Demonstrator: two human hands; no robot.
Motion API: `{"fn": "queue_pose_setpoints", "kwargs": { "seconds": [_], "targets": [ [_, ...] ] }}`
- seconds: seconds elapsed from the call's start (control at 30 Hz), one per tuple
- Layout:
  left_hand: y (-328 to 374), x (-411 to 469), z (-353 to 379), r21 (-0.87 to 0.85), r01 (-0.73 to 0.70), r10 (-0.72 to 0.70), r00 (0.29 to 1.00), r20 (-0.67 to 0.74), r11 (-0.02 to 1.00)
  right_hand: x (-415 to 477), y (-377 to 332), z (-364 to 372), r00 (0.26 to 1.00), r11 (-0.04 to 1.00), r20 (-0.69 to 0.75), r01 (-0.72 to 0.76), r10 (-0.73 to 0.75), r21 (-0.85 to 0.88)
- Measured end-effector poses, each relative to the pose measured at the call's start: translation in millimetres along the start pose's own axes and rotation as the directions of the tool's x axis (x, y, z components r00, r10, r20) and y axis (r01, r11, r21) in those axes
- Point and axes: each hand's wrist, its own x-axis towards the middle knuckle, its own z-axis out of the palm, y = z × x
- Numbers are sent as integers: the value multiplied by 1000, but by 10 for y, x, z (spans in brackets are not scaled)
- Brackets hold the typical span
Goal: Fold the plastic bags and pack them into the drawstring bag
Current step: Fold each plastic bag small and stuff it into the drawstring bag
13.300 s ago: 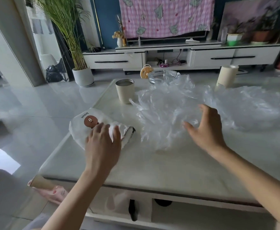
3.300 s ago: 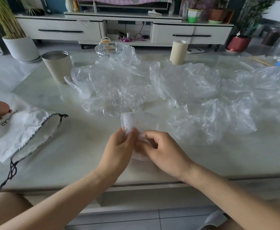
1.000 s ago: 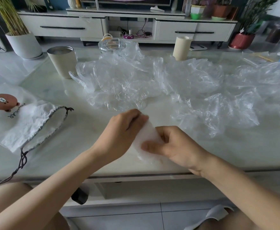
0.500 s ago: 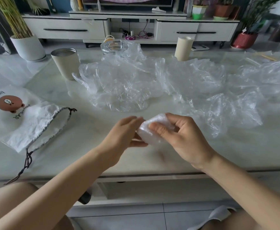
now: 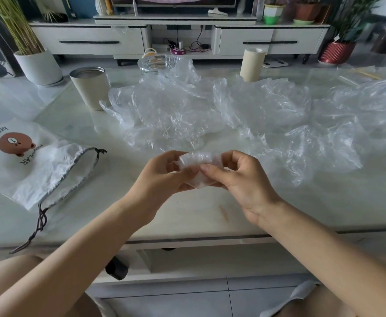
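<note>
Head camera looks down on a pale marble-look table [image 5: 210, 213]. Crumpled clear plastic bags [image 5: 210, 110] sprawl across the table's far half. A white cloth drawstring bag with a brown bear print [image 5: 38, 170] lies flat at the table's left edge. Above the table's near edge, the left hand [image 5: 164, 177] and the right hand [image 5: 240, 179] both pinch a small folded clear plastic bag [image 5: 196, 159] between thumbs and curled fingers.

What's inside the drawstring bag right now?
The drawstring bag lies flattish on the table; nothing pokes from its mouth, but the fabric hides the interior. The folded plastic bag is outside it, pinched between left hand and right hand.
</note>
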Motion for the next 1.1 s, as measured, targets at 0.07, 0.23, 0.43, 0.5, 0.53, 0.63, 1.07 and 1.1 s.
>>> {"fn": "queue_pose_setpoints", "kwargs": {
  "seconds": [0.07, 0.23, 0.43, 0.5, 0.53, 0.63, 1.07, 1.1],
  "targets": [
    [43, 1, -61, -47, 55, -54, 998, 35, 997, 40, -2, 43, 998, 995, -31, -52, 54, 82],
    [242, 39, -380, 362, -59, 117, 983, -140, 930, 133, -19, 160, 995, 982, -24, -92, 97, 163],
    [307, 64, -1133, 945, 231, 387, 869, -308, 233, 239, 14, 300, 994, 984, -25, -106, 110, 145],
    [215, 38, -1331, 915, 380, 182, 898, -400, 136, 241, 22, 366, 993, 985, 14, -114, 114, 127],
    [167, 24, -1396, 903, 411, 124, 897, -425, 124, 240, 29, 397, 993, 987, 34, -118, 114, 113],
    [77, -14, -1501, 885, 407, 122, 889, -441, 228, 239, 37, 471, 989, 991, 91, -119, 113, 68],
    [-75, -238, -1720, 940, 288, 423, 840, -340, 183, 120, 108, 987, 928, 934, 299, 291, -224, -206],
    [-55, -259, -1630, 950, 262, 474, 823, -312, 171, 92, 104, 999, 905, 909, 298, 368, -302, -196]
  ]
}}
